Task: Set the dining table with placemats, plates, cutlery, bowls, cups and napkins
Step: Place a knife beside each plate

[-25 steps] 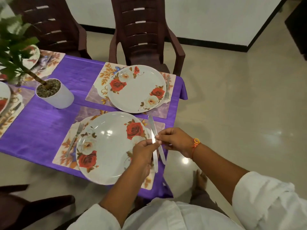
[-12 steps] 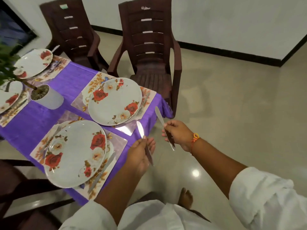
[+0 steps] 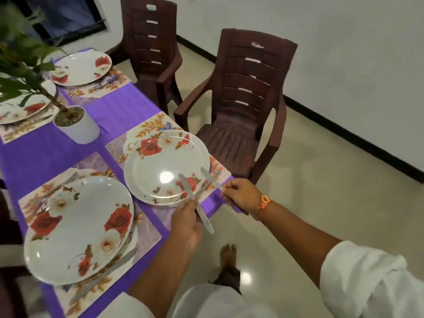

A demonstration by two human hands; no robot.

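You have a single view, from the camera on your head, looking forward and steeply down across the near corner of the counter (image 3: 119, 115). It sits close: your hands, forearms and white sleeves fill the lower frame. Farther off it takes in two chairs (image 3: 243, 106), the floor (image 3: 321, 180) and a wall.

Open floor (image 3: 321, 203) right of table, nothing blocked a reach from there. Far plate (image 3: 165, 166) filled most of its placemat (image 3: 146, 127); only a narrow strip free on the chair side, and a fork (image 3: 216, 174) already lay in it. Chair (image 3: 241, 125) stood close against that edge. Potted plant (image 3: 75, 125) blocked table centre. Near plate (image 3: 75, 228) and knife (image 3: 103, 275) took the near mat
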